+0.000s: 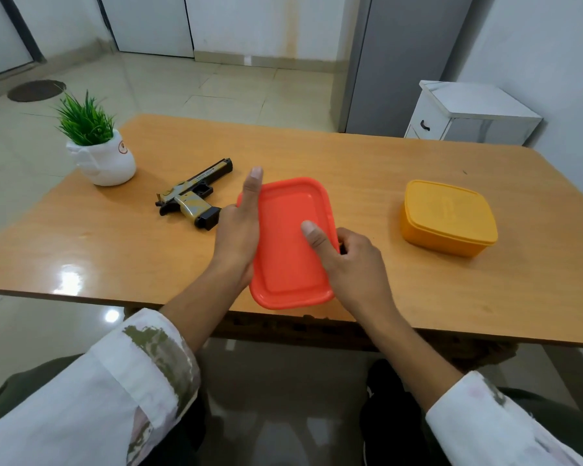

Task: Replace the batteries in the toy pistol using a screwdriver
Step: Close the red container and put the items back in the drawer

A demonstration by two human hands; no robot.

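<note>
On the left part of the desk (81, 237) stands a small green plant in a white pot (105, 164). To the right of it the toy pistol (192, 196) lies flat on its side on the desk. No hand holds it. Its long axis runs on a diagonal, from near-left to far-right. The muzzle points away from the person and a little to the right, and the black base of the grip points toward the near edge, just beside the left hand (238, 230).

This left hand holds the left edge of a red box (290, 250) with its lid on. The thumb lies straight along the lid, and the other fingers are hidden behind the box. The right hand (349, 264) grips the right edge of the same box, with the thumb pressed on the lid and the fingers curled round the rim.

Well apart, further right, a closed yellow box (448, 216) sits on the desk. Behind the desk's far right corner stands a white cabinet (472, 112) on the floor.
</note>
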